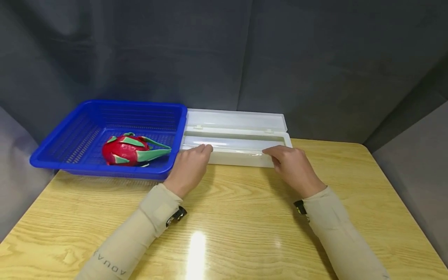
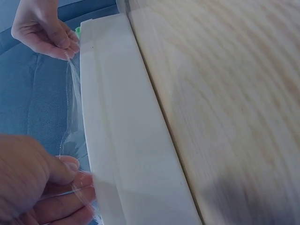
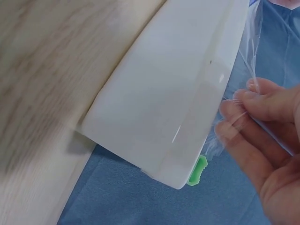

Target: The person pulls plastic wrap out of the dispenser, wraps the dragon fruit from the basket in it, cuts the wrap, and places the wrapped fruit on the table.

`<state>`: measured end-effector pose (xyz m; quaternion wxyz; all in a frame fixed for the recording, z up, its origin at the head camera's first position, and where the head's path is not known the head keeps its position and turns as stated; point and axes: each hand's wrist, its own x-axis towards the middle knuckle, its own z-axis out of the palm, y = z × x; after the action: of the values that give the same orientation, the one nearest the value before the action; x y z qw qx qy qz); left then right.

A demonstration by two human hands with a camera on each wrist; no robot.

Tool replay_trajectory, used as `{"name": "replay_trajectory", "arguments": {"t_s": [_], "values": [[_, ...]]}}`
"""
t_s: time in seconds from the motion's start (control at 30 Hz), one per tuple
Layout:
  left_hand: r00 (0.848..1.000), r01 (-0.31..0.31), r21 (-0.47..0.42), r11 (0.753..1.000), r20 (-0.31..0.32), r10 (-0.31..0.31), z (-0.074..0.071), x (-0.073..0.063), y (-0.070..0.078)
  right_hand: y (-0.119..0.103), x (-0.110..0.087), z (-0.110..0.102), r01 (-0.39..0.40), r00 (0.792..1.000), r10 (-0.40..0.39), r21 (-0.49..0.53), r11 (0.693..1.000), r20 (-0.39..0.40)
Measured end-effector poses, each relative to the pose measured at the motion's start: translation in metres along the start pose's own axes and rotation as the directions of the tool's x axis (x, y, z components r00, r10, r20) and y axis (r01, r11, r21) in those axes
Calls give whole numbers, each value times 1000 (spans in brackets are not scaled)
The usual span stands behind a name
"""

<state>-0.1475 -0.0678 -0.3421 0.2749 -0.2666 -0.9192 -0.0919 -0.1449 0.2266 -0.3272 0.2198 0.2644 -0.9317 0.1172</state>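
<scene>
A long white plastic-wrap dispenser box (image 1: 241, 158) lies on the table, its lid (image 1: 238, 119) tipped back toward the curtain. Clear plastic wrap (image 2: 74, 110) stretches along the front edge of the box between both hands. My left hand (image 1: 190, 167) pinches the wrap's edge near the left end, thumb against fingers. Toward the right end, my right hand (image 1: 292, 167) pinches the other part of the edge, with thin film over its fingertips (image 3: 229, 131). Inside the box, the roll (image 1: 234, 143) shows behind the film. A small green piece (image 3: 198, 171) sticks out at the box's right end.
A blue plastic basket (image 1: 38, 159) stands left of the box, close against it. In it lies a red dragon fruit (image 1: 127, 149) with green scales. Behind the table hangs a dark curtain (image 1: 315, 70). The wooden table (image 1: 238, 233) extends toward the person.
</scene>
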Motion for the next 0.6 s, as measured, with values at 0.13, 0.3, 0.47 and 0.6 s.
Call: {"name": "replay_trajectory", "arguments": {"t_s": [0.13,0.3,0.47,0.6], "values": [[999,-30,30,999,-15,31,2,-1,1,0,-7,1,19,999,-19,7,1000,-32],[1000,-16,22,1000,-17,16,4,-8,0,-2,-13,5,52,998,-51,13,999,-48],[999,23,-13,1000,-26,-24,3,-11,-1,-3,-14,8,75,995,-75,3,997,-58],[999,24,-23,999,-38,-25,2,-9,-1,-2,-13,6,78,994,-77,0,997,-81]]}}
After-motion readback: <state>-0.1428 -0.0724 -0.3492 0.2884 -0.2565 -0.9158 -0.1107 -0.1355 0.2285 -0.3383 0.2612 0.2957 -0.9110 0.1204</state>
